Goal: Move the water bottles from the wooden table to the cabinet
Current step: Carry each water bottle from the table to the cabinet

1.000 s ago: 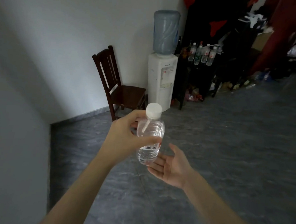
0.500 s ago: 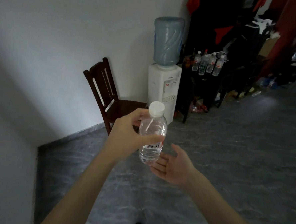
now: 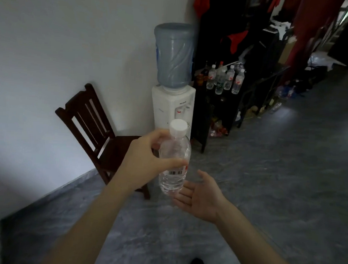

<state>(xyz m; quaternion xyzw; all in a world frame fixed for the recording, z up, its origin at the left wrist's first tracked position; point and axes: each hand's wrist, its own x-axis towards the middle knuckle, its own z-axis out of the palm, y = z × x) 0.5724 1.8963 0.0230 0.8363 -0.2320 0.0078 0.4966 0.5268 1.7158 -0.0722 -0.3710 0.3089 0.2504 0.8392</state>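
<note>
Left hand [image 3: 144,162] grips the water bottle [image 3: 174,162] around its upper body, upright and mid-air above the floor, cap up, probably for carrying. Right hand [image 3: 200,196] lies flat, palm up, just below the base, holding nothing, likely as a guard. Other bottles [image 3: 225,80] stand on the dark cabinet [image 3: 221,106] well ahead.

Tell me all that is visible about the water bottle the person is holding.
The water bottle is small, of clear plastic, with a white screw cap on top and a label band with a barcode and some red print. It looks full of clear water. It is held roughly upright, in the air above the grey floor. The left hand grips it around the middle, thumb across the front over the label. The right hand lies open, palm up, just beside and below its base; whether it touches the bottle cannot be told.
</note>
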